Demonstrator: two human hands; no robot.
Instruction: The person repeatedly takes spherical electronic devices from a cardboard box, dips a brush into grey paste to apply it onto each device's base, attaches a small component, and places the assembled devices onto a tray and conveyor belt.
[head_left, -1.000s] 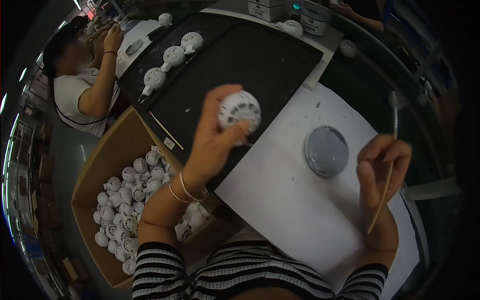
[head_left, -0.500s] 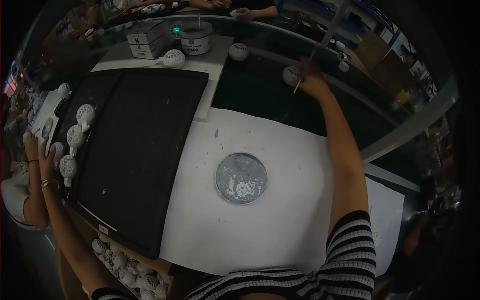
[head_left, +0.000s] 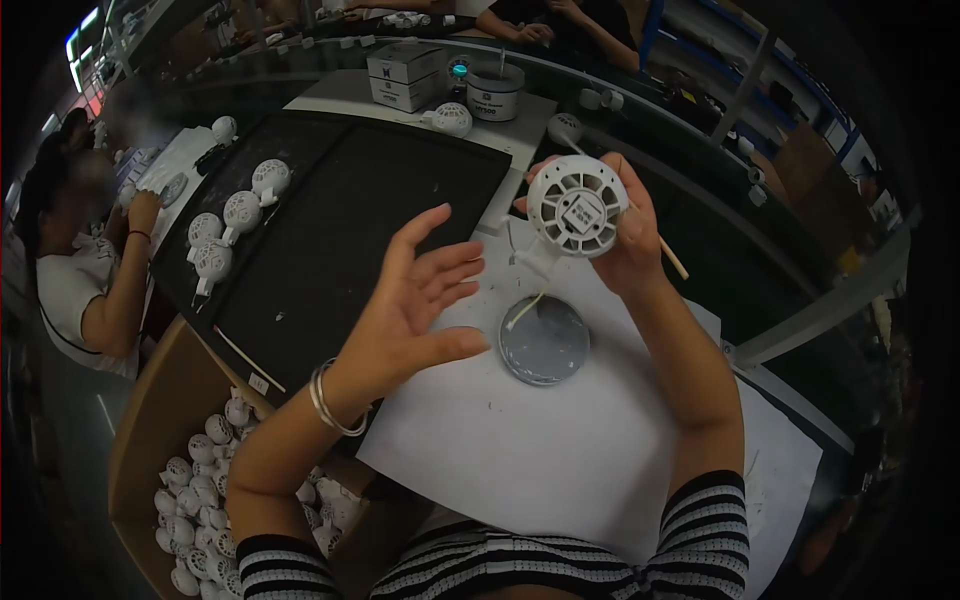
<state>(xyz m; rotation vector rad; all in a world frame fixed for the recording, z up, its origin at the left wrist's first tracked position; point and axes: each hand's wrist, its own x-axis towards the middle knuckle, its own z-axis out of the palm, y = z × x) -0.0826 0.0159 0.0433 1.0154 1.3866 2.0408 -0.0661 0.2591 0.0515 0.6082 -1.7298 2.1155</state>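
My right hand (head_left: 632,235) grips a white round slotted housing (head_left: 578,208), its open face with a square label turned toward me. A thin wooden stick (head_left: 674,260) juts out beside that hand's thumb. From the housing hangs a pale stem, and a light strip (head_left: 525,312) shows over the dish of grey paste (head_left: 546,350) on the white sheet (head_left: 480,430). My left hand (head_left: 410,315) is empty, fingers spread, between the black tray (head_left: 330,230) and the dish.
Several white ball-shaped housings (head_left: 242,212) rest on the tray's left side. A cardboard box (head_left: 150,430) below holds many more. Behind stand a tub (head_left: 494,95) labelled HY500 and small boxes (head_left: 405,75). Another person (head_left: 90,270) sits at left; others work across the bench.
My right hand has come back from the far bench and now holds a housing near me. My left hand has left the housings at the left and moved toward the middle. The view has shifted.
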